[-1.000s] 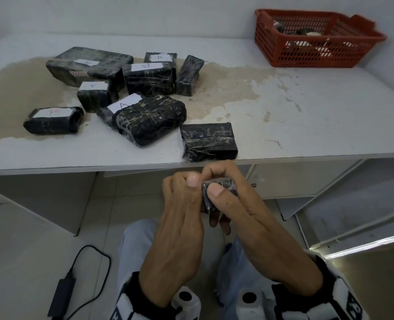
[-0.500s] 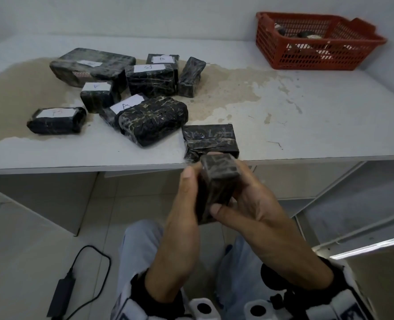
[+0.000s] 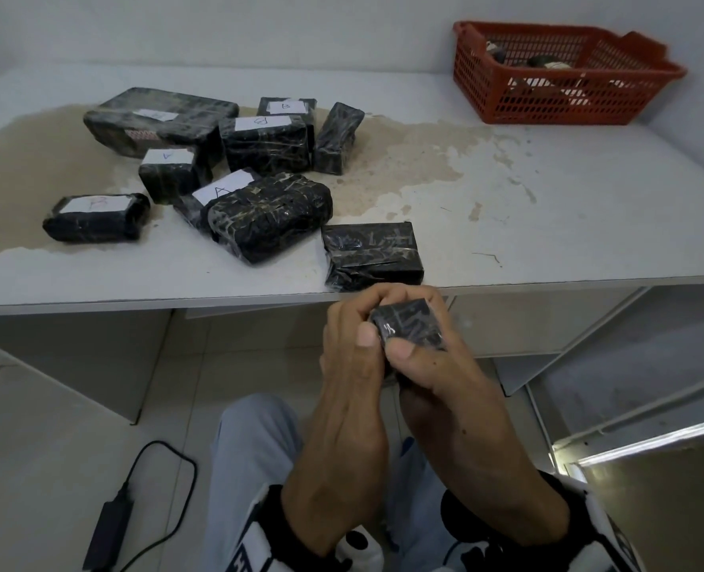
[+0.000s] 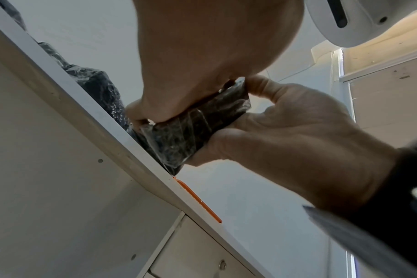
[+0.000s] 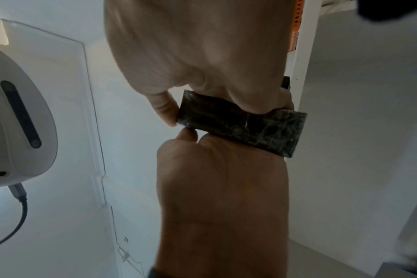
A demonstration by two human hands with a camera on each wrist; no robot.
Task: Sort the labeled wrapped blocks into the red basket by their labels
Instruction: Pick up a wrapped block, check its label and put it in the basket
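— Wrapped block: grip status?
— Grasped by both hands. Left hand on the left side, thumb pressed against the near face; right hand on the right side, thumb on the near lower edge. Fingers of both curled over the far side.

— Confirmed from the wrist views?
— Confirmed. Left wrist view: block clamped between left hand above and right hand below. Right wrist view: block pinched between right hand and left hand.

— Position of the block?
— Off the table, just in front of and below its near edge, above the lap. Label not discernible.

— Nearest item on the table?
— Flat dark block at the near edge, directly beyond the hands. Left of it, bulky dark bundle, lying partly over a block labelled A.

— Further out?
— Cluster of more wrapped blocks at far left, several with white labels, on a brownish stain.

— Red basket?
— Far right corner of the table, against the wall, well apart from the hands. Some dark items inside; details too small to tell.

— Floor?
— Black adapter with cable at lower left.
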